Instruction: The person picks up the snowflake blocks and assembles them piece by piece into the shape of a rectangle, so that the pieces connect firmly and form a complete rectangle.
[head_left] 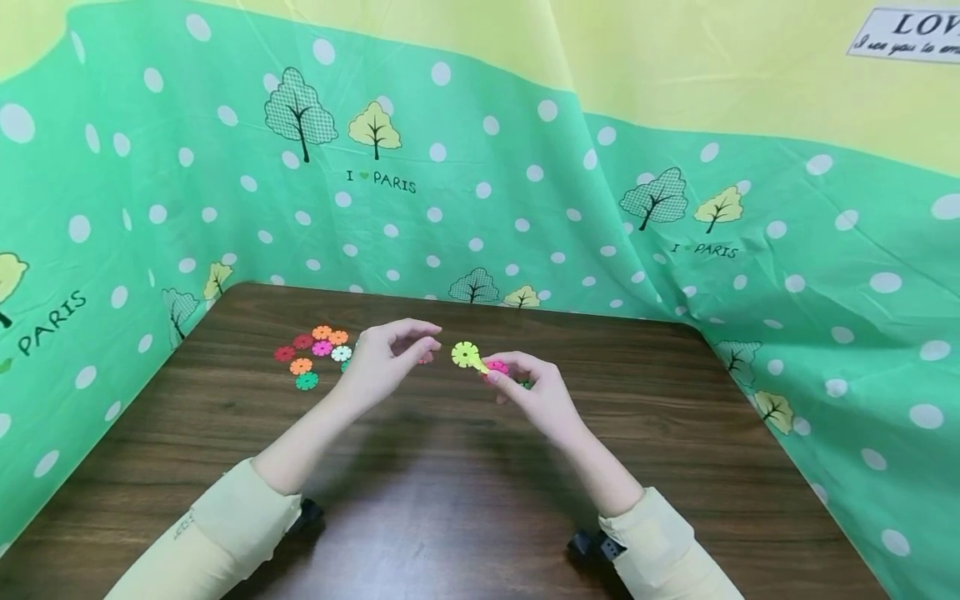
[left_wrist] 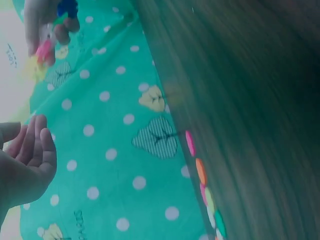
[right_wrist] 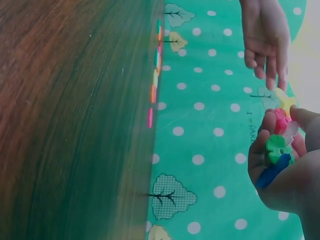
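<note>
A: If we start at the left of the wooden table (head_left: 442, 525), what lies there?

B: Toward the far edge, a loose cluster of notched plastic discs: a red disc (head_left: 284, 353) leftmost, a dark green disc (head_left: 307, 381) on the near side, an orange disc (head_left: 301, 367) just beyond it, then a magenta disc (head_left: 321, 348) and, farther right, a white disc (head_left: 341, 353).

A: And next along?

B: The left hand (head_left: 381, 360), raised in front of the cluster's right end and hiding part of it. Its fingers are gently bent, the thumb apart from them in the left wrist view, and it has hold of nothing.

A: What does it face?

B: A yellow disc (head_left: 465, 354), just right of its fingertips but not touching them. That disc sticks out leftward from the right hand (head_left: 542, 392), above the table.

A: How firm is that grip?

B: Thumb and fingers are closed in a pinch around a pink disc (head_left: 497, 367) and its neighbours. In the right wrist view, a translucent disc (right_wrist: 291, 132), a bright green disc (right_wrist: 274, 143) and a blue disc (right_wrist: 273, 172) follow. I can't tell exactly how they join.

A: Behind everything?

B: A green polka-dot curtain (head_left: 337, 242), printed with trees.
</note>
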